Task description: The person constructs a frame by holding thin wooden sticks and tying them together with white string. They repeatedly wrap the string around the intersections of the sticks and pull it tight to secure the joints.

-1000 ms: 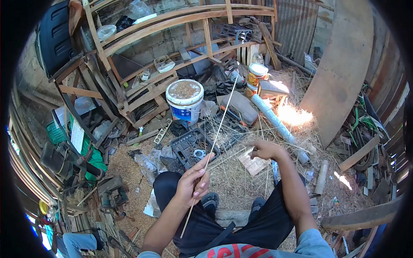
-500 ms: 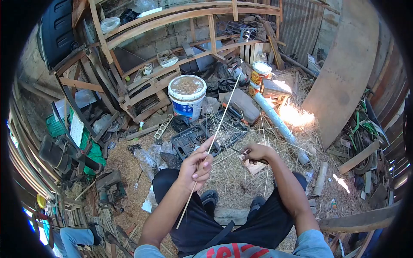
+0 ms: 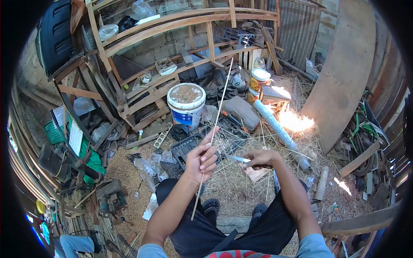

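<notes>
My left hand (image 3: pixel 202 158) grips a long thin bamboo stick (image 3: pixel 219 107) that slants from below my wrist up toward the wooden frame at the back. My right hand (image 3: pixel 259 158) holds a small knife (image 3: pixel 237 158) whose blade points left toward the stick, a short gap from my left fingers. Both hands hover above my knees, over a floor covered in straw and shavings (image 3: pixel 241 182).
A white bucket (image 3: pixel 186 104) stands ahead, with a black tool tray (image 3: pixel 185 148) in front of it. A grey pipe (image 3: pixel 279 129), paint cans (image 3: pixel 258 79) and a curved wooden frame (image 3: pixel 172 26) lie beyond. A large round board (image 3: pixel 344 73) leans at right. Clutter and tools fill the left side.
My left hand has risen and tipped the stick more upright. My right hand has come in from the straw toward the stick, now with the knife blade showing.
</notes>
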`<state>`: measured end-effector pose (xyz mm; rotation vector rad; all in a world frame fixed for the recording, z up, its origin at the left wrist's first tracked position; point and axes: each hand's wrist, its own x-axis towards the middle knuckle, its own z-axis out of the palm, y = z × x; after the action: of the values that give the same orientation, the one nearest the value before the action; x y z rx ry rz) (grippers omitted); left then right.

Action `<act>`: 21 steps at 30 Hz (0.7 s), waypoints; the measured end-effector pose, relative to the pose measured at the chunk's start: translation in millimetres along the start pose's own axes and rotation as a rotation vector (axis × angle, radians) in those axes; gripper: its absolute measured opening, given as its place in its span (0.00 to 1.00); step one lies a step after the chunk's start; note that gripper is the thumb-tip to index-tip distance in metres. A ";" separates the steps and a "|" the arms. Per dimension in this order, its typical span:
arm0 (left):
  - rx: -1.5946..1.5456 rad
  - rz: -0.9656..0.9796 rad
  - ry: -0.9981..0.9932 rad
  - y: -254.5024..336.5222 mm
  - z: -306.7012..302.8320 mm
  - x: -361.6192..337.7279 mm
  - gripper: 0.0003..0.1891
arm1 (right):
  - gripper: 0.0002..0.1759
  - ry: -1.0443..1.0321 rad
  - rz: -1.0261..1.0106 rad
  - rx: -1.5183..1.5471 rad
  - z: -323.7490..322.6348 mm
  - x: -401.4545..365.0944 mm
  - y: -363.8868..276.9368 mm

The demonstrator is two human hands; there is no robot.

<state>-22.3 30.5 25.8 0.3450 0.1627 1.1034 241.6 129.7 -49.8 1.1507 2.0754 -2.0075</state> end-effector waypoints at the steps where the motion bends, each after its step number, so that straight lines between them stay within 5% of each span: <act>1: 0.008 0.003 -0.003 1.3 -3.0 0.6 0.29 | 0.26 0.090 -0.078 0.130 -4.6 4.3 0.3; 3: 0.012 0.005 -0.009 -1.1 -11.7 1.1 0.29 | 0.27 0.275 -0.218 0.391 -16.8 8.3 17.8; 6: 0.007 0.011 -0.008 0.1 -13.4 2.6 0.29 | 0.34 0.469 0.415 -0.735 -39.2 25.5 61.2; 7: 0.002 0.013 0.000 1.7 -13.8 1.4 0.29 | 0.36 0.439 0.441 -0.826 -42.6 23.3 64.9; 9: 0.040 0.011 0.021 3.3 -18.0 -0.7 0.29 | 0.38 0.462 0.267 -0.547 -47.5 21.2 64.0; 10: 0.050 0.012 0.030 4.1 -18.5 -0.3 0.29 | 0.33 0.530 0.083 -0.075 -32.0 11.4 36.3; 13: 0.076 0.020 0.059 3.7 -19.4 1.9 0.30 | 0.26 0.827 0.188 -0.786 -28.6 39.3 50.6; 14: 0.066 0.023 0.060 3.2 -20.2 2.5 0.30 | 0.25 0.831 -0.014 -0.863 -23.3 41.7 55.8; 17: 0.066 0.020 0.060 2.3 -19.8 1.8 0.30 | 0.24 0.857 -0.199 -0.257 13.3 28.6 4.2; 18: 0.071 0.023 0.054 2.3 -18.9 2.9 0.31 | 0.22 0.983 -0.377 -0.318 23.6 31.2 0.5; 21: 0.048 0.028 0.061 1.5 -19.5 3.3 0.29 | 0.21 0.981 -0.465 -0.113 57.3 17.9 -39.4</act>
<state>-28.0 37.8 8.3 0.3573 0.2394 1.1400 182.2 92.2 -34.7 2.0722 3.0696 -1.5336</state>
